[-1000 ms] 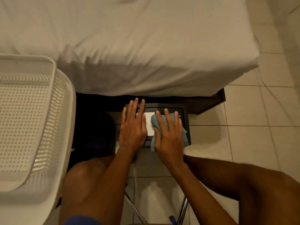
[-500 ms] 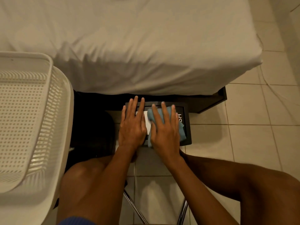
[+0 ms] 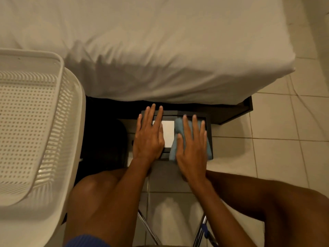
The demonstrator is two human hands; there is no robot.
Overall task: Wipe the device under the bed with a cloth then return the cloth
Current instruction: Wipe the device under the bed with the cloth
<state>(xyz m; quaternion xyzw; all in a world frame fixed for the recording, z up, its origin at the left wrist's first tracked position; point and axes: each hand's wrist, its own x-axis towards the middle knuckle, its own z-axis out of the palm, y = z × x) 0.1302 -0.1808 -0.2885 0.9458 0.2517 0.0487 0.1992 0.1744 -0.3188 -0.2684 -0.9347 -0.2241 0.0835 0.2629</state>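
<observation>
The device (image 3: 168,134) lies on the floor (image 3: 276,148) at the bed's (image 3: 160,50) near edge, its far side under the overhang. The left hand (image 3: 149,138) rests flat on the device's left part; the right hand (image 3: 192,150) presses flat on the cloth (image 3: 178,128) over its right part. A basket (image 3: 81,125) stands left of both hands, beside the bed. 2 stool legs (image 3: 147,227) show nearest, between the knees.
</observation>
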